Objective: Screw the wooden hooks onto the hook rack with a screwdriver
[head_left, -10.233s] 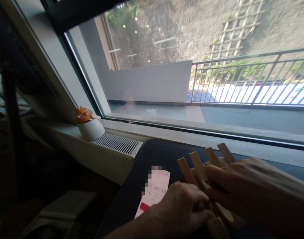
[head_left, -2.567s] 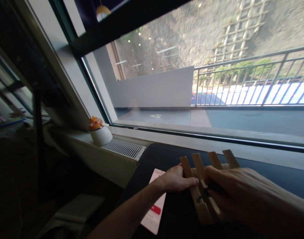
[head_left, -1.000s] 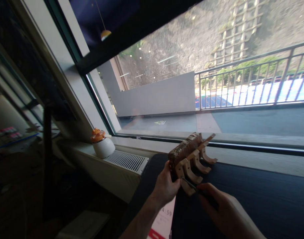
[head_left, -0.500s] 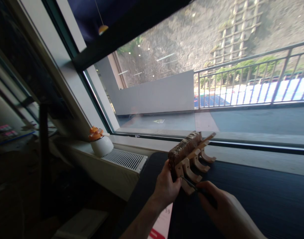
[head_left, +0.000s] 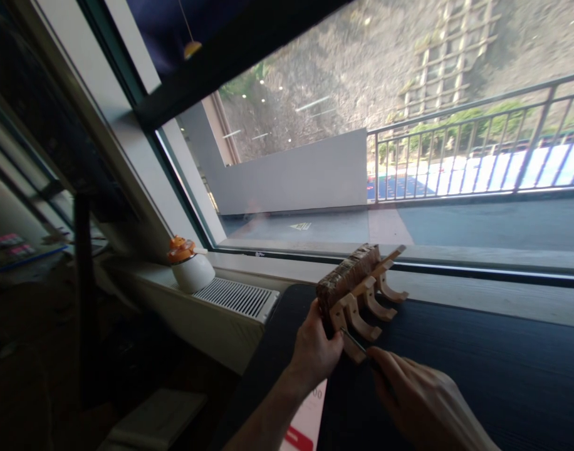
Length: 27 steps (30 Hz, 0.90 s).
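My left hand (head_left: 315, 347) grips the near end of a wooden hook rack (head_left: 347, 275), its thumb pressed close to the lowest hook. The rack has a rough, bark-like brown back and several pale curved wooden hooks (head_left: 363, 322) along one side. It is held tilted above the dark table. My right hand (head_left: 413, 388) is closed around a screwdriver (head_left: 354, 341), whose handle is mostly hidden by the fingers. The thin metal shaft points up and left, its tip at the base of the nearest hook, beside my left thumb.
Under my left forearm a white and red printed card (head_left: 308, 410) lies on the dark table (head_left: 484, 357). A white pot with an orange figure (head_left: 192, 269) stands on the sill by a vent grille (head_left: 237, 297). A large window (head_left: 291, 169) rises behind the table.
My right hand has turned around the screwdriver handle, its back now rolled further upward. The rack and my left hand stay nearly in place.
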Each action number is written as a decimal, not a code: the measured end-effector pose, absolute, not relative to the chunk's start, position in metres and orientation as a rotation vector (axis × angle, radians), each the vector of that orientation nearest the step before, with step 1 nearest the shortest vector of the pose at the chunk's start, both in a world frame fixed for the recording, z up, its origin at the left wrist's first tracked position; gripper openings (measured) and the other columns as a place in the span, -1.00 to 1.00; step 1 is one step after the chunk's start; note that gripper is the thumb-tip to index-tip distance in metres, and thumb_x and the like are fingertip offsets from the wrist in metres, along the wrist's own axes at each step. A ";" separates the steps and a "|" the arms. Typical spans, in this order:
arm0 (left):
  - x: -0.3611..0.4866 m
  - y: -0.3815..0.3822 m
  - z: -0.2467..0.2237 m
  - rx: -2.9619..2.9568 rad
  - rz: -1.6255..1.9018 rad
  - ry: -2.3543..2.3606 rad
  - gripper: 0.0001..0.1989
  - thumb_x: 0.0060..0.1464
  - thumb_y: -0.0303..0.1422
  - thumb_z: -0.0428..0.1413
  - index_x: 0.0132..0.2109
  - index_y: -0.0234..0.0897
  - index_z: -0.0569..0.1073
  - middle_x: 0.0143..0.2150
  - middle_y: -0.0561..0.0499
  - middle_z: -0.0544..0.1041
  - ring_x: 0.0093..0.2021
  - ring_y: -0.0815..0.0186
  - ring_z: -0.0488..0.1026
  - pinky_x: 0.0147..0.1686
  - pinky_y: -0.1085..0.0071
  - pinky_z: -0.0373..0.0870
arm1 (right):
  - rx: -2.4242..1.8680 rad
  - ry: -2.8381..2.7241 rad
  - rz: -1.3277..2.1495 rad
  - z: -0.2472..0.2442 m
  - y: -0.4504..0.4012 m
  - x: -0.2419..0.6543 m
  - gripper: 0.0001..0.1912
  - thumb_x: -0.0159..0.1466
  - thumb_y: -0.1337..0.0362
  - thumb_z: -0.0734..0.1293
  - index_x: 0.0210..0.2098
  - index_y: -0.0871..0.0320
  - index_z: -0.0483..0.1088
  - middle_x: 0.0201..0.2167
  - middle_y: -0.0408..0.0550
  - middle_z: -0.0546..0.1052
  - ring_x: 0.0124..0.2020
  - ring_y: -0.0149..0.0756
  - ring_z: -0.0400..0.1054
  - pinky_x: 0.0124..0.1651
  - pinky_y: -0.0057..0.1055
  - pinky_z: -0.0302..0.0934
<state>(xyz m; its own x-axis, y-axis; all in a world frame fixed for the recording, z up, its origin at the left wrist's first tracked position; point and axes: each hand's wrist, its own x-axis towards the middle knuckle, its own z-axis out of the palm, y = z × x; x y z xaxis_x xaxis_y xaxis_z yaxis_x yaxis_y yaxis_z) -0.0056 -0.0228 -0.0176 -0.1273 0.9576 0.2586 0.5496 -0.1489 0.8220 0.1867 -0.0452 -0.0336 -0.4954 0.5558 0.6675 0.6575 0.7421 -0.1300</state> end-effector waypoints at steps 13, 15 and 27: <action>-0.002 -0.024 -0.018 1.700 1.190 1.733 -0.55 -0.05 -0.49 0.15 0.03 -0.20 0.31 -0.08 -0.11 0.58 -0.03 0.09 0.54 -0.05 0.27 0.43 | -1.222 -1.992 0.642 -0.026 -0.045 0.186 -0.80 0.27 0.21 0.18 -0.21 0.04 0.42 -0.49 -0.13 0.61 -0.48 -0.19 0.53 -0.46 -0.40 0.30; -0.001 -0.024 -0.018 1.703 1.183 1.744 -0.54 -0.05 -0.49 0.15 0.04 -0.21 0.30 -0.07 -0.12 0.58 -0.02 0.09 0.54 -0.04 0.26 0.43 | -1.206 -1.935 0.799 -0.023 -0.043 0.185 -0.77 0.26 0.17 0.19 -0.22 0.06 0.44 -0.41 -0.08 0.64 -0.38 -0.17 0.55 -0.37 -0.39 0.35; -0.012 -0.022 -0.013 1.681 1.158 1.593 -0.60 -0.05 -0.46 0.21 -0.02 -0.24 0.36 -0.09 -0.11 0.58 -0.06 0.13 0.54 -0.03 0.24 0.45 | -1.286 -2.276 0.517 -0.016 -0.031 0.212 -0.84 0.18 0.36 0.22 -0.37 0.02 0.42 -0.50 -0.15 0.58 -0.49 -0.23 0.49 -0.48 -0.43 0.19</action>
<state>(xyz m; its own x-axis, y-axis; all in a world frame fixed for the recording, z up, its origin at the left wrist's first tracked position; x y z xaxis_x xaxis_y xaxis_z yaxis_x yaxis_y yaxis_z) -0.0123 -0.0218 -0.0133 -0.0712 0.9740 0.2151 0.5050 -0.1508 0.8499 0.2123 -0.0313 -0.0160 -0.4488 0.8674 0.2151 0.6894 0.4892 -0.5343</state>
